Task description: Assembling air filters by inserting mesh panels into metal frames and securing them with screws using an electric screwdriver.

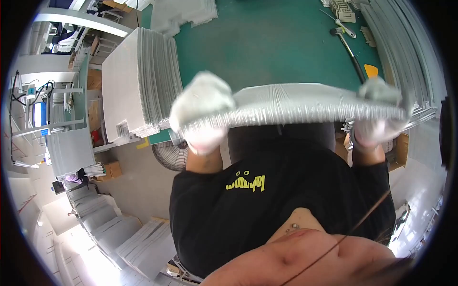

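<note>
A bundle of whitish, translucent corrugated plastic sheets (298,102) is raised in front of my body, seen nearly edge-on. How many sheets are in it I cannot tell. My left hand (202,107), in a white glove, grips its left end. At the right end my right hand (379,107), also gloved and slightly blurred, is closed around the edge. The bundle's long fluted edge faces me and looks streaked by motion. Beyond it lies the green work table (248,47).
A tall stack of similar sheets (138,81) stands left on the table, with more sheets (186,12) behind it. A hammer (350,55), a screwdriver (346,28) and a yellow scraper-like piece (371,71) lie at right beside long stacked panels (405,52). A floor fan (171,155) stands below left.
</note>
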Tool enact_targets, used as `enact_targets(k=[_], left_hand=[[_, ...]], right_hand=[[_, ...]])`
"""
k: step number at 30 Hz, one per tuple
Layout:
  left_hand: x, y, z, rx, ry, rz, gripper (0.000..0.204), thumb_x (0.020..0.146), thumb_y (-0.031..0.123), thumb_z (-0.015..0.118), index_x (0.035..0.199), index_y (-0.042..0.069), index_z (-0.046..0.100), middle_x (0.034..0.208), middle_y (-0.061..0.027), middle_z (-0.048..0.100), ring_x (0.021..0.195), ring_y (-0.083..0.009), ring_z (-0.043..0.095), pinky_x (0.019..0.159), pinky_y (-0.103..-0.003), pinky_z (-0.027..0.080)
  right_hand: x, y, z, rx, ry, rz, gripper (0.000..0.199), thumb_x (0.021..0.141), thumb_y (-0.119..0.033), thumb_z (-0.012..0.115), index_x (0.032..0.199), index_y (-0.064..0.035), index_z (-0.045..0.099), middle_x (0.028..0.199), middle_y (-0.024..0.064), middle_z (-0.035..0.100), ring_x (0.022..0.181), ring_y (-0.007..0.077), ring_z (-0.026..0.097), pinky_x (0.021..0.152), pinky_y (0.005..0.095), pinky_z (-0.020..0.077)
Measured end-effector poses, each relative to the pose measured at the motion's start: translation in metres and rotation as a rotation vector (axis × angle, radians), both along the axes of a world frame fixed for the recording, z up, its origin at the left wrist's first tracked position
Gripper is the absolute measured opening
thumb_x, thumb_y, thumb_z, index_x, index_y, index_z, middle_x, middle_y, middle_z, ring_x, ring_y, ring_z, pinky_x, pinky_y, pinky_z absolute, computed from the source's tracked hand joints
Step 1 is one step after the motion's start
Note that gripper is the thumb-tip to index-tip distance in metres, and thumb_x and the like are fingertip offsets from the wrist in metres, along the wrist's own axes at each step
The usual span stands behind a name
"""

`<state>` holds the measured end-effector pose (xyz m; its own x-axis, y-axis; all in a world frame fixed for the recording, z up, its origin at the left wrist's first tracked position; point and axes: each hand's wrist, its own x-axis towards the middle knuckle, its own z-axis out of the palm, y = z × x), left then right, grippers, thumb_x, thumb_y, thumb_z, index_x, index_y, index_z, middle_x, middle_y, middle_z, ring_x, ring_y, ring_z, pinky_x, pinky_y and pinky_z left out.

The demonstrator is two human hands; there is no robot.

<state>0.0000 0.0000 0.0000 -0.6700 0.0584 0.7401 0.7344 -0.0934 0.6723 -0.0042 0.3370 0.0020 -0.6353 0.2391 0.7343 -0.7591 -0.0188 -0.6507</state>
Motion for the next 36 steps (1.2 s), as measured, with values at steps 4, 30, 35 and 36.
enact_targets(k=[4,30,35,36], left_hand=[[-0.029,0.014,0.032,0.151,0.055,0.147,0.009,0.086,0.000,0.066,0.093,-0.006,0.069,0.091,-0.0134,0.069,0.085,-0.0229,0.065,0.074,-0.033,0.051],[-0.012,0.044,0.064,0.013,-0.171,0.238,0.031,0.081,-0.006,0.075,0.110,-0.003,0.064,0.095,-0.0064,0.069,0.086,-0.0102,0.064,0.078,-0.023,0.051],[-0.020,0.058,0.048,0.232,0.084,0.346,0.063,0.075,-0.009,0.080,0.129,0.002,0.051,0.100,-0.0072,0.062,0.086,-0.0122,0.061,0.078,-0.024,0.050],[-0.021,0.061,0.047,0.306,0.105,0.357,0.062,0.075,-0.010,0.078,0.129,0.003,0.049,0.104,-0.0084,0.061,0.091,-0.0130,0.060,0.081,-0.024,0.050]], right_hand=[[-0.040,-0.004,0.035,0.140,0.222,-0.139,0.100,0.085,-0.001,0.078,0.160,-0.0058,0.012,0.129,0.0160,0.057,0.086,0.0178,0.065,0.072,0.0310,0.0570],[-0.053,-0.004,0.178,1.415,0.338,0.273,0.032,0.083,-0.005,0.068,0.115,-0.0047,0.064,0.103,0.0167,0.066,0.093,0.0329,0.064,0.085,0.0381,0.0522],[-0.054,-0.034,0.171,1.204,0.251,0.414,0.039,0.081,-0.004,0.070,0.120,-0.0011,0.065,0.103,0.0196,0.066,0.092,0.0356,0.066,0.083,0.0425,0.0527],[-0.057,-0.035,0.170,1.205,0.258,0.418,0.039,0.081,-0.004,0.070,0.120,-0.0011,0.065,0.103,0.0196,0.066,0.092,0.0356,0.066,0.083,0.0425,0.0527]])
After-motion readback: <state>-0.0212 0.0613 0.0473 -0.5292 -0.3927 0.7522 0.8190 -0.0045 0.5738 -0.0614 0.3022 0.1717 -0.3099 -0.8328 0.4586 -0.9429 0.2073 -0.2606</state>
